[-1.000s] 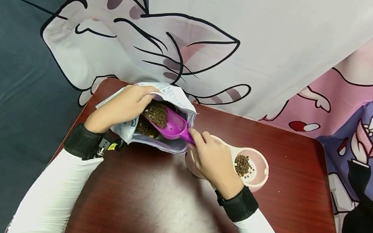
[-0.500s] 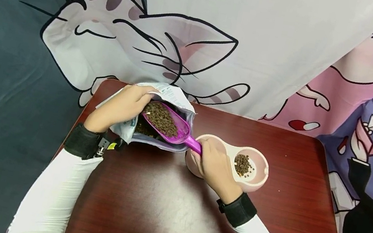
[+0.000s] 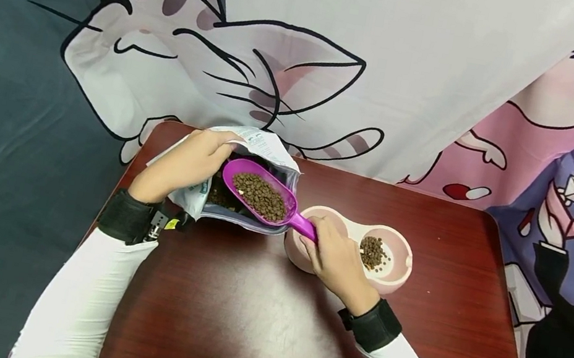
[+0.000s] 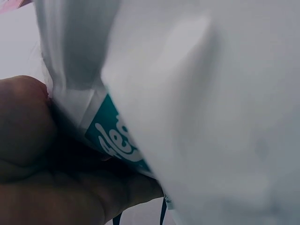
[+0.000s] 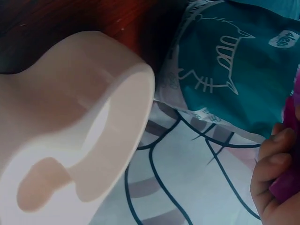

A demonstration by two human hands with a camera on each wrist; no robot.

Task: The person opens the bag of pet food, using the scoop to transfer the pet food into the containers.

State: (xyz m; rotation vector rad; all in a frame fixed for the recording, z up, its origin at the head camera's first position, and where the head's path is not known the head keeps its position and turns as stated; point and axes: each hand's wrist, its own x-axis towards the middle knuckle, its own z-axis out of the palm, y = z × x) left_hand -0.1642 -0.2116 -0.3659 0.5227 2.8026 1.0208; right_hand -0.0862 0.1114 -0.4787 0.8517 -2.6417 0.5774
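Brown kibble (image 3: pixel 260 195) fills the bowl of a purple scoop (image 3: pixel 287 195), which hangs level over the mouth of a pet food bag. My right hand (image 3: pixel 339 259) grips the scoop by its handle. The bag (image 3: pixel 272 148) stands open, with more kibble dimly visible inside; its teal front (image 5: pixel 211 65) shows in the right wrist view. My left hand (image 3: pixel 191 161) holds the bag's left rim, the thumb side seen against the white film (image 4: pixel 201 112) in the left wrist view. Under and beside my right hand sits a pink double pet bowl (image 3: pixel 404 257), its right dish holding some kibble.
A dark red wooden table (image 3: pixel 220 318) bears the bag and the double bowl. Behind it hangs a cloth (image 3: pixel 424 57) printed with cartoon cats. A few tiny crumbs lie on the table right of the bowl.
My right hand has drawn the scoop up out of the kibble, slightly to the right, and levelled it with its load. The left hand and the bag have stayed in place.
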